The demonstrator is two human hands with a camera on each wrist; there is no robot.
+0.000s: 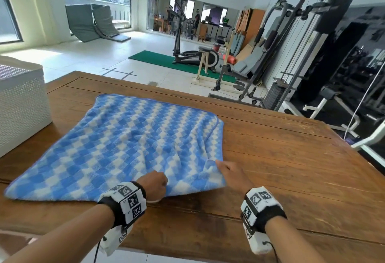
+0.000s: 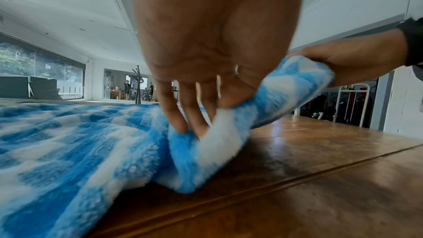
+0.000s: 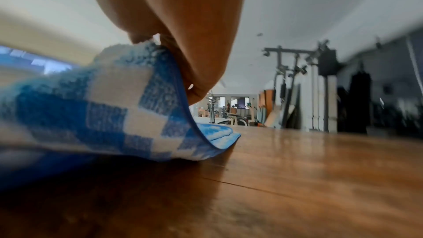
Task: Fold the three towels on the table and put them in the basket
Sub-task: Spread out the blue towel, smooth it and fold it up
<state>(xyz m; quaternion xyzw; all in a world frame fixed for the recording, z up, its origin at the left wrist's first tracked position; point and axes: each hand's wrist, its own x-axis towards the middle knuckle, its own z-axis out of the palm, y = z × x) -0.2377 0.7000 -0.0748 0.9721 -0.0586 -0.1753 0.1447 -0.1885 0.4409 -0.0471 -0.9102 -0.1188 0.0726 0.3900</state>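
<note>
A blue and white checked towel (image 1: 133, 141) lies spread on the wooden table (image 1: 281, 158), folded over with its doubled edge at the right. My left hand (image 1: 158, 183) pinches the towel's near edge (image 2: 206, 142) between thumb and fingers. My right hand (image 1: 227, 171) pinches the near right corner (image 3: 146, 79) and holds it lifted slightly off the table. A white woven basket (image 1: 20, 104) stands at the table's left end. Only this one towel is in view.
The table's right half is bare wood, with its far edge (image 1: 187, 89) running diagonally. Beyond the table are gym machines (image 1: 302, 43), an elliptical trainer on a green mat (image 1: 193, 56) and folded mats (image 1: 93, 22) by the windows.
</note>
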